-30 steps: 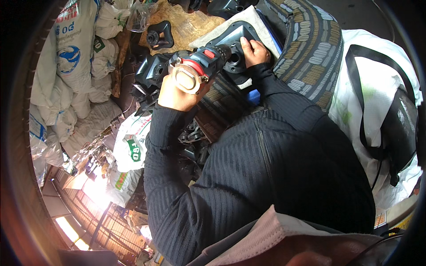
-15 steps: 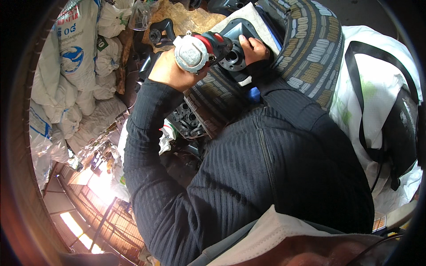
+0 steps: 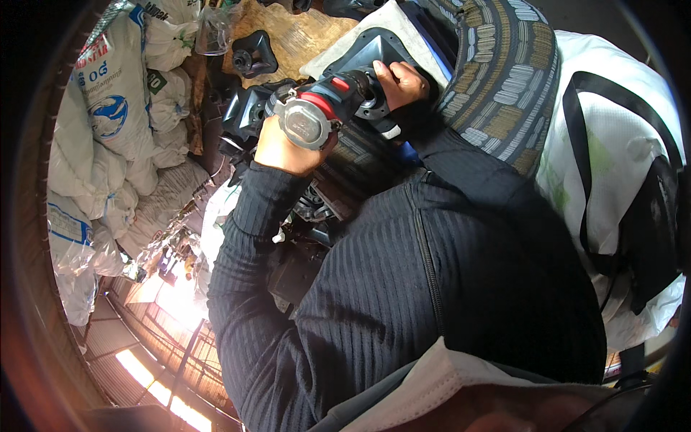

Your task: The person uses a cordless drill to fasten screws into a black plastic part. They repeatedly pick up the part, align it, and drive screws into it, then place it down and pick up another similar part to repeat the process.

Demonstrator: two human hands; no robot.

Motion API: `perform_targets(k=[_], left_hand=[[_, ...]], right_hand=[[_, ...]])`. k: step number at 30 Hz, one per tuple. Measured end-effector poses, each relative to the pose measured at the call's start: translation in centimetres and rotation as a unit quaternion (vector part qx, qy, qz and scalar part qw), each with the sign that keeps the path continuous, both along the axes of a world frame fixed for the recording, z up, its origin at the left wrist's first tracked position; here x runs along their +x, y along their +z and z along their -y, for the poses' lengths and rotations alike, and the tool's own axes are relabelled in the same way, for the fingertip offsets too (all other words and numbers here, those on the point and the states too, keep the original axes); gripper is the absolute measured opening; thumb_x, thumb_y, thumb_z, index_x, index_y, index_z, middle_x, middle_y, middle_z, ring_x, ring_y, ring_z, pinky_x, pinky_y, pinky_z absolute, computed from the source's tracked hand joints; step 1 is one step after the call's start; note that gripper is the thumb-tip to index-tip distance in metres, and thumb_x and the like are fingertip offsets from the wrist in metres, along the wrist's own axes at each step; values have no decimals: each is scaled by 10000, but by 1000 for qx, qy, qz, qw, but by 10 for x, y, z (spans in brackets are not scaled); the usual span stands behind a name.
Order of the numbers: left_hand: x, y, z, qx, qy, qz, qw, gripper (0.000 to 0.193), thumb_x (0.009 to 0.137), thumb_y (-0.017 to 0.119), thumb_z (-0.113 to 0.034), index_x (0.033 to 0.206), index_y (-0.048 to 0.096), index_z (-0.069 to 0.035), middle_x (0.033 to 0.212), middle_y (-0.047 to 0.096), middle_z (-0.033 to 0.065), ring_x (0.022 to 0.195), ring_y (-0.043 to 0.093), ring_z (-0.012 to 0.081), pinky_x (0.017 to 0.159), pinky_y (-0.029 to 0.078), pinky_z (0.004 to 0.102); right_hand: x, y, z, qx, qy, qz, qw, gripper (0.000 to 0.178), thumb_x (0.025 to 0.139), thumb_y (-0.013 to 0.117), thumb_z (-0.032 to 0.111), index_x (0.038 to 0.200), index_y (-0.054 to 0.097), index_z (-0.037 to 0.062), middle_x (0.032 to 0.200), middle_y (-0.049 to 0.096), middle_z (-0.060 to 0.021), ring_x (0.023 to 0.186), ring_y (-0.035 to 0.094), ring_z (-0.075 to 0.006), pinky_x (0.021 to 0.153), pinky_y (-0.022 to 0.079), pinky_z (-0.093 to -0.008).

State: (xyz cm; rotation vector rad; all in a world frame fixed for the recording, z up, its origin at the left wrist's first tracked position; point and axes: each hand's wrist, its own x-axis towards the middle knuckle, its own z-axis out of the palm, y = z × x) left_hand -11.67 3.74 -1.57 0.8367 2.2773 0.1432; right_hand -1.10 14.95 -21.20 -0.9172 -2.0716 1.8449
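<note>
In my left hand [image 3: 286,153], closed around its body, is a red-and-black hand-held power tool [image 3: 306,124] with a round silver-grey end toward me. Its dark front end reaches right, over the round flange of a black moulded part [image 3: 381,47] with a wide squarish base. My right hand [image 3: 403,83] grips this part from the right, thumb and fingers curled at its neck. The tool hides much of the flange, and I cannot make out its tip. The part lies over a pale board [image 3: 331,63] on my lap side.
Another black moulded part [image 3: 253,55] lies on brown sheet material [image 3: 291,32] at the far left. More black parts [image 3: 248,108] are beside my left hand. White sacks [image 3: 126,93] are piled at left. A patterned cushioned edge [image 3: 500,79] curves at right, beside a white bag [image 3: 604,151].
The power tool has shifted slightly and now covers more of the flange, whose round opening showed before. My left hand sits a little lower; the whole view has shifted slightly.
</note>
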Motion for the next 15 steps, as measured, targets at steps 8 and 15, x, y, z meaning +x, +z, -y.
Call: perform_targets(k=[8,15], left_hand=[[14,5,18,110,48,-32,992,409,740,755,-88,1110,587,-41,964,652,68,856,625,175,770,505,310],[93,39,40,297,118,-20,947,266,708,737,-56,959,648,-43,866,651,66,778,634,210,691,498,335]], right_hand=[[-7,-10,6,-142,-103,22,984,369,880,610,387,774,660,37,590,541,-30,565,494,-173,571,416,-334],[32,1,-44,-728,39,-162,665,353,935,410,82,1249,511,-43,1083,614,-133,1015,604,-256,898,512,-400]])
